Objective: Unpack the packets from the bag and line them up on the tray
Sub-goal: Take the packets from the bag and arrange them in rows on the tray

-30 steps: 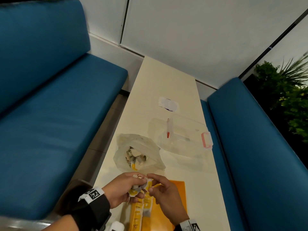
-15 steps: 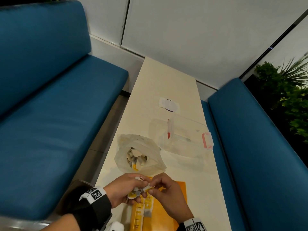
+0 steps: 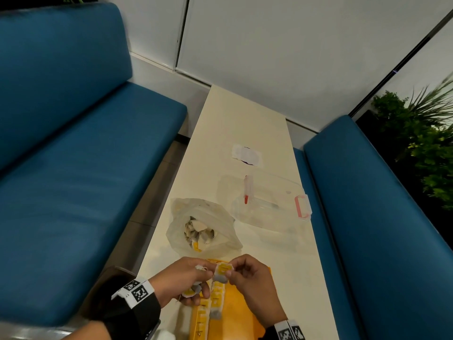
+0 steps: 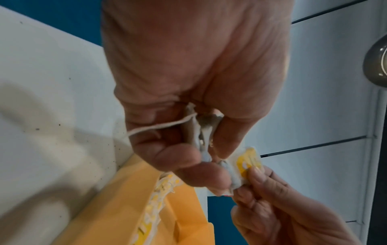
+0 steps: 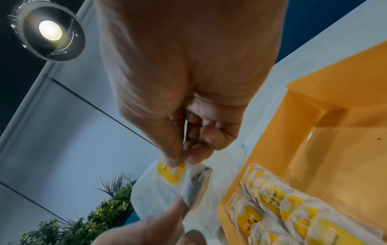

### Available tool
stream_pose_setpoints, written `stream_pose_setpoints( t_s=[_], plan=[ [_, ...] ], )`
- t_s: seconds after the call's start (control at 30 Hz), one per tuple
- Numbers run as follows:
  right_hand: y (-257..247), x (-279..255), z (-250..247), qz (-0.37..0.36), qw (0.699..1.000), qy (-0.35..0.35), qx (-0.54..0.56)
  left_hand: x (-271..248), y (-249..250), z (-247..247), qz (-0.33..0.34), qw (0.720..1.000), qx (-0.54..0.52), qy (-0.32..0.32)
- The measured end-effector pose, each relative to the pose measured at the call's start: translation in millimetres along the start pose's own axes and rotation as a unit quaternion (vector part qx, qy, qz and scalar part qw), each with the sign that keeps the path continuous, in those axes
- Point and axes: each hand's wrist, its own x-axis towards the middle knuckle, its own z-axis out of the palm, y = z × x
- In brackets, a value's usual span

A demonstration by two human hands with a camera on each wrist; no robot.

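While the left hand (image 3: 182, 280) clutches spare packets, both grips pinch one packet (image 3: 221, 272) above the tray (image 3: 241, 312), likely straightening it. Rows fill the tray's lower left; the bag (image 3: 179, 217) gapes at centre frame.

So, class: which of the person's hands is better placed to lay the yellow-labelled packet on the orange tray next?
Probably the right hand. It pinches the yellow-labelled packet by its top and holds nothing else, directly above the orange plastic tray. The left hand also grips several more packets.
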Motion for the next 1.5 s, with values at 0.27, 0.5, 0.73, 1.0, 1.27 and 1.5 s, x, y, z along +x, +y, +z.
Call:
stream_pose_setpoints(
  t_s=[0.27,0.5,0.73,1.0,1.27,1.5],
  plan=[
    [-0.2,-1.7,-0.3,0.042,0.999,-0.012,-0.008,-3.7,-3.0,1.3,0.118,0.989,0.089,0.011],
    [11.6,0.5,-1.7,0.066,0.998,0.01,-0.021,-0.6,-9.2,0.0,0.105,0.984,0.134,0.061],
    [53.3,-7.7,-8.5,0.165,0.983,-0.043,-0.067,-4.6,-21.4,-10.1,0.047,0.985,0.159,0.039],
    [80.3,-12.3,12.0,0.253,0.958,-0.083,-0.104,2.2,-34.1,-8.5,0.055,0.977,0.201,0.054],
    [81.5,-12.5,25.6,0.274,0.954,-0.06,-0.104,5.3,-42.4,-8.3,0.095,0.969,0.209,0.091],
    [86.4,-15.1,33.8,0.285,0.952,-0.033,-0.112,8.2,-46.7,-7.9,0.097,0.972,0.191,0.1]
  ],
)
